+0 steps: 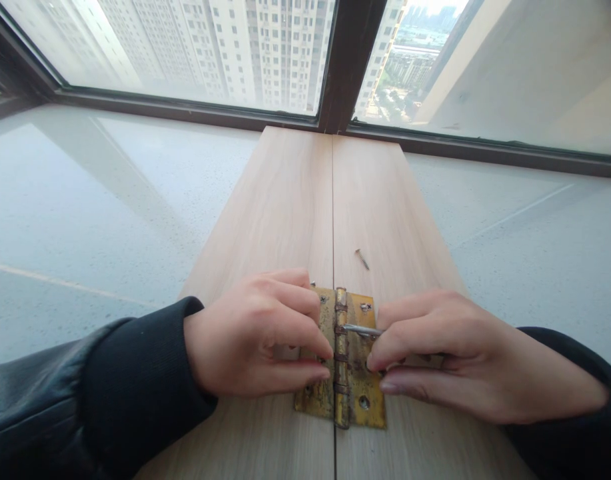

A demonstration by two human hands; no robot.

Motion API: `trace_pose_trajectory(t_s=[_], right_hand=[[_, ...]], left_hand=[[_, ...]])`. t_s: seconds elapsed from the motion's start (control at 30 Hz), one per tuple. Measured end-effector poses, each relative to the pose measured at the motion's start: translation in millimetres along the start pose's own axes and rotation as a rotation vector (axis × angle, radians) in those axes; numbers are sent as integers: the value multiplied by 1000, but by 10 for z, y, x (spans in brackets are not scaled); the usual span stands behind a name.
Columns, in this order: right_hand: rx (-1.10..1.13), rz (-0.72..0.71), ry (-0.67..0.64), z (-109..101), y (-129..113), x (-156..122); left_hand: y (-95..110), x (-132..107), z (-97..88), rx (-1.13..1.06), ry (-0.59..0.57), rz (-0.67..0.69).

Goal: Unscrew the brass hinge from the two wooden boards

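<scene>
A worn brass hinge (342, 343) lies flat across the seam between two pale wooden boards (285, 200). My left hand (265, 337) reaches over its left leaf, fingers curled, with thumb and forefinger close together. Whatever may be between those fingertips is too small to make out. In my right hand (430, 353) is a screwdriver (362, 330), held nearly flat above the right leaf. Its metal shaft points left, the tip by the hinge's barrel, and the handle is hidden in my fingers. Screws sit in the upper holes; the lower right hole (364, 402) is uncovered.
One loose screw (362, 259) lies on the right board, beyond the hinge. The boards rest on a pale speckled sill (110, 200) and reach the dark window frame (335, 80). Tall buildings (255, 47) show through the glass.
</scene>
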State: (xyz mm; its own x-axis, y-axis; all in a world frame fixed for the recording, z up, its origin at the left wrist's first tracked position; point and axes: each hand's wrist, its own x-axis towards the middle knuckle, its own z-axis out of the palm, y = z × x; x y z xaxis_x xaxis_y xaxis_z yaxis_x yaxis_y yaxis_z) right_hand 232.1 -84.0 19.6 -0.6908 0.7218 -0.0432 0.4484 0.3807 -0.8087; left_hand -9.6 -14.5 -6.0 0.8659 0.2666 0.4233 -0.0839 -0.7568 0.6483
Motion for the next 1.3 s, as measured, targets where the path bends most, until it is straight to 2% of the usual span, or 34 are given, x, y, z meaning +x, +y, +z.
trace_pose_trajectory(t_s=[0.1, 0.17, 0.23, 0.3, 0.4, 0.57, 0.67, 0.8, 0.9, 1.0, 1.3], right_hand=[[0, 104, 164, -14, -40, -32], [-5, 204, 299, -27, -46, -61], [-54, 269, 359, -43, -22, -84], [-127, 276, 369, -60, 22, -98], [-163, 279, 387, -79, 48, -121], [-283, 418, 492, -79, -174, -226], [-423, 441, 486, -78, -407, -285], [-556, 282, 432, -57, -676, -263], [-609, 217, 404, -14, -777, -180], [-668, 208, 403, 24, -816, -71], [-776, 60, 254, -35, -829, 148]], left_hand=[[28, 5, -1, -13, 162, -68], [47, 17, -30, 21, 299, -186], [43, 31, -95, 95, 370, -341], [0, 38, -191, 152, 364, -472], [-142, 23, -337, 199, 346, -549], [-392, -41, -418, 320, 288, -533], [-441, -65, -394, 368, 251, -507], [-446, -71, -373, 407, 219, -488], [-459, -64, -370, 416, 211, -507], [-476, -55, -365, 424, 198, -539], [-457, -24, -369, 436, 163, -583]])
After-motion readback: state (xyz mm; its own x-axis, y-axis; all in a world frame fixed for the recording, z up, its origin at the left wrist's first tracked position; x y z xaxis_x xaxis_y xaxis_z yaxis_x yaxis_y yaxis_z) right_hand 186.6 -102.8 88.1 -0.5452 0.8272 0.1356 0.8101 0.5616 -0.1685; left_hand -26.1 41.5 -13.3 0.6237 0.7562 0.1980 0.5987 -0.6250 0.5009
